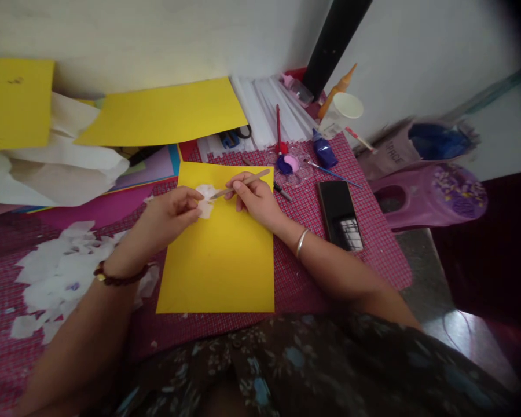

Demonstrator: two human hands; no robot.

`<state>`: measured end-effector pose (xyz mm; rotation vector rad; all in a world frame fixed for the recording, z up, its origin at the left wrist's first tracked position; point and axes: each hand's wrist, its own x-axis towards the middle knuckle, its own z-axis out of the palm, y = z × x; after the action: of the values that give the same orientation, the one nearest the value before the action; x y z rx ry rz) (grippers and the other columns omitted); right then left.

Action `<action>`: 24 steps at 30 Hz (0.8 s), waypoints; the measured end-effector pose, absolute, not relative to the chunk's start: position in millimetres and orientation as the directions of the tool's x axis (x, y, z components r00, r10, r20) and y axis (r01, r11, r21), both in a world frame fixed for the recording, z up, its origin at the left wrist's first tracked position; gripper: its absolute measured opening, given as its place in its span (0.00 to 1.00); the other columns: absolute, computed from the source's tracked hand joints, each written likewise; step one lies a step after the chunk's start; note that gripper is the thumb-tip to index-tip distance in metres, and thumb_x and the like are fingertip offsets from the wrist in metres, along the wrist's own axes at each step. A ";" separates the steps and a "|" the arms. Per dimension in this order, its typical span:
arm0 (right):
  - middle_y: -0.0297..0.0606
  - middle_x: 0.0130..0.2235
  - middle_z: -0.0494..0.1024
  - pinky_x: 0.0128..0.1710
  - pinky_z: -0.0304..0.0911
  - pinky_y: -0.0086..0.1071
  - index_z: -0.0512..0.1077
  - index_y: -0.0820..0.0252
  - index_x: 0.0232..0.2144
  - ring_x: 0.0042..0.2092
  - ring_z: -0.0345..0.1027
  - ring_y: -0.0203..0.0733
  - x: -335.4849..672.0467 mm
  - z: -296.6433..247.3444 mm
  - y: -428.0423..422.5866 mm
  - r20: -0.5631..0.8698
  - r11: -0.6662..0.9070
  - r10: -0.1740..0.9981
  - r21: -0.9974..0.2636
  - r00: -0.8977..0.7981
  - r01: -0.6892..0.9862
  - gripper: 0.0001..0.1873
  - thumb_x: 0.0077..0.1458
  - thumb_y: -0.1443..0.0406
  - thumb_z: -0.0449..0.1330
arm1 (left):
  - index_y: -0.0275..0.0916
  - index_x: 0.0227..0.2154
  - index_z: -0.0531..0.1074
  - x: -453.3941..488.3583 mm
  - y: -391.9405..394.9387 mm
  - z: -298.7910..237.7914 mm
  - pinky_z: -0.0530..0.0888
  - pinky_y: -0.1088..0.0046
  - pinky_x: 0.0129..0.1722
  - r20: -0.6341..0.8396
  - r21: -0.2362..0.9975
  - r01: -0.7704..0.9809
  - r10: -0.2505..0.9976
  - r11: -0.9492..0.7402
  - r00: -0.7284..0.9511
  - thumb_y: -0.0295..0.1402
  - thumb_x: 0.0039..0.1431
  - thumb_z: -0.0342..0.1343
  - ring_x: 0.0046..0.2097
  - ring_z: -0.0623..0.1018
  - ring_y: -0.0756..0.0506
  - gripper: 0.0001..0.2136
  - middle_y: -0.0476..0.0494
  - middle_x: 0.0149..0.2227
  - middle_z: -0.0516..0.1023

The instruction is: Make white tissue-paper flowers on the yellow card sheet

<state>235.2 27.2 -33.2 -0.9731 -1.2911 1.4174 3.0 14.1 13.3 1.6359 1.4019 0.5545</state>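
Observation:
A yellow sheet of paper [226,260] lies upright in front of me on the checked cloth. Near its top left is a small white piece of thin paper [206,209]. The thumb and fingers of my left hand [167,220] pinch the left edge of that piece. In my right hand [254,200] is a thin wooden stick [260,175], held like a pen. The tip of the stick points down and left at the white piece, and seems to touch it. Both wrists rest low over the sheet's sides.
A heap of torn white paper pieces [56,269] lies on the left. Behind the sheet are a paint palette [301,174], a blue paint bottle [324,149], paintbrushes and another yellow sheet [169,113]. A phone [340,214] lies right; a pink stool [417,197] stands beyond the table edge.

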 end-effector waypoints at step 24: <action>0.37 0.37 0.80 0.35 0.69 0.33 0.75 0.54 0.39 0.36 0.72 0.40 237.6 -36.0 10.3 0.174 0.210 0.948 -0.971 -0.266 0.115 0.11 0.71 0.59 0.54 | 0.43 0.30 0.74 28.6 5.5 -2.7 0.70 0.66 0.35 -0.063 0.800 0.598 0.998 0.042 0.014 0.40 0.58 0.59 0.34 0.77 0.43 0.07 0.47 0.30 0.79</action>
<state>237.6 10.3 -36.0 -1.0299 -1.5898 1.1717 28.6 5.5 -2.7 1.6307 1.6593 0.7679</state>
